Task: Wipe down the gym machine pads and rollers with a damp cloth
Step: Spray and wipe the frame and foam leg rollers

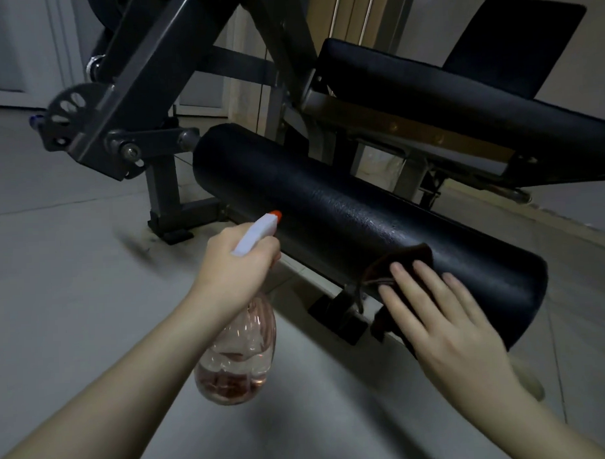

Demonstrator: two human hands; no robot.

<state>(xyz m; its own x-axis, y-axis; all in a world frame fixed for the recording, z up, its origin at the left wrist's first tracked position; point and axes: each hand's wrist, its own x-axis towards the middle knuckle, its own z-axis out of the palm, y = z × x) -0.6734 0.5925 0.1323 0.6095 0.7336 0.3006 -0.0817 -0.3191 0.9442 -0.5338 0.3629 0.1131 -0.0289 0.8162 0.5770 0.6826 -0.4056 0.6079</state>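
A long black roller [327, 208] of the gym machine runs diagonally across the middle of the view. My right hand [444, 313] lies flat with straight fingers on a dark brown cloth [398, 260], pressing it against the roller's near right part. My left hand [237, 262] grips the white trigger head of a clear spray bottle [237, 355] with an orange nozzle, which points at the roller's near side. Pinkish liquid sits in the bottle's bottom. A black seat pad [444, 97] lies above and behind the roller, with a black back pad [514, 40] at the top right.
The machine's dark grey steel frame [145, 83] with a perforated adjustment plate [67, 110] rises at the upper left. Its base foot [174, 230] stands on the grey tiled floor [73, 271]. A pale wall and cables run behind the machine.
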